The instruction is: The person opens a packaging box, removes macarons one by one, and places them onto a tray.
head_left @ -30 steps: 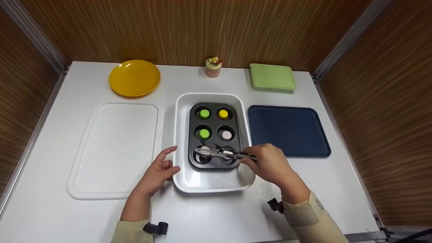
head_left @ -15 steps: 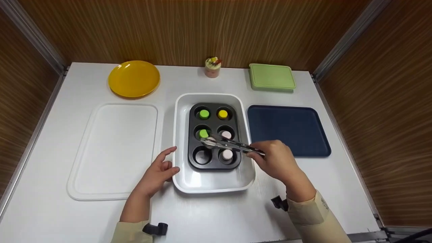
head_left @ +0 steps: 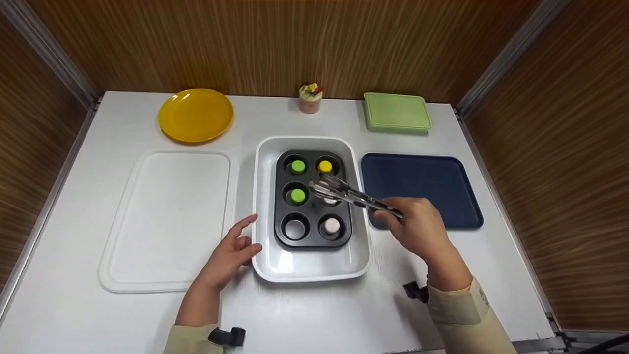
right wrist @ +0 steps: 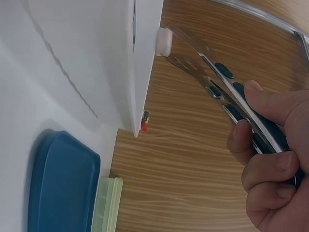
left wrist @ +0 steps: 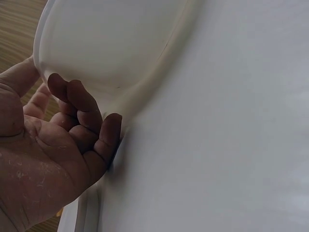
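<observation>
My right hand point(head_left: 417, 226) grips metal tongs point(head_left: 361, 197) with dark inlays. In the right wrist view, a small pale pink round piece point(right wrist: 164, 42), macaron-like, sits at their tips. The tongs hang over the right side of a dark muffin pan point(head_left: 314, 241), partly covering a pale pink piece in the middle right cup. Other cups bear green pieces point(head_left: 298, 196), a yellow one point(head_left: 325, 166) and a pale one point(head_left: 331, 225); the lower left cup point(head_left: 295, 227) is bare. My left hand point(head_left: 228, 255) touches the left rim of the white basin point(head_left: 314, 279) around the pan with thumb and index finger.
A white tray point(head_left: 167, 221) lies left of the basin, a navy tray point(head_left: 422, 189) to its right. Along the back stand a yellow plate point(head_left: 195, 115), a small dessert cup point(head_left: 310, 101) and a light green lidded box point(head_left: 398, 112). Wooden panels point(head_left: 245, 44) enclose the table.
The tongs have lifted the pale pink piece from the lower left cup and moved up and right with it across the pan. My left hand stays at the basin's rim.
</observation>
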The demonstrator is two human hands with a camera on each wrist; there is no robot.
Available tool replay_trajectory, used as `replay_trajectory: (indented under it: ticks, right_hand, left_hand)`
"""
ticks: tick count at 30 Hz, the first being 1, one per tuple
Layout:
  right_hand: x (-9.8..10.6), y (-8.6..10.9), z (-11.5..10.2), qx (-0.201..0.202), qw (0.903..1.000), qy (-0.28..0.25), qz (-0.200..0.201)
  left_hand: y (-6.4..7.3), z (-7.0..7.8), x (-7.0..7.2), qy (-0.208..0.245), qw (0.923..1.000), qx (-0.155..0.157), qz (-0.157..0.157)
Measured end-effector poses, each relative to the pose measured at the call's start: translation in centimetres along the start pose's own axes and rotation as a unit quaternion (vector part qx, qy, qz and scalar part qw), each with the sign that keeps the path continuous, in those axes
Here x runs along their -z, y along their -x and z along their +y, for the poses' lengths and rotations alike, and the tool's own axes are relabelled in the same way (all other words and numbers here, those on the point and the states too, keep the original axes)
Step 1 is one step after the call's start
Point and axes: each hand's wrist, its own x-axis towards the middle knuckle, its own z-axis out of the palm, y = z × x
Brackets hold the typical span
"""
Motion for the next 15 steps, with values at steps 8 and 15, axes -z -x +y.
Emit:
replay_trajectory:
  ticks: [8,15]
  right_hand:
    - [0.5,-0.4,1.0,-0.044,0.9976,0.015,0.052]
    - [1.0,-0.6,1.9,-0.076,0.993,0.036,0.083]
  left_hand:
    - [0.0,-0.1,0.0,0.005,1.0,0.002,0.003]
    - [-0.1,-0.3,0.0,0.018,0.9998,-0.002,-0.002]
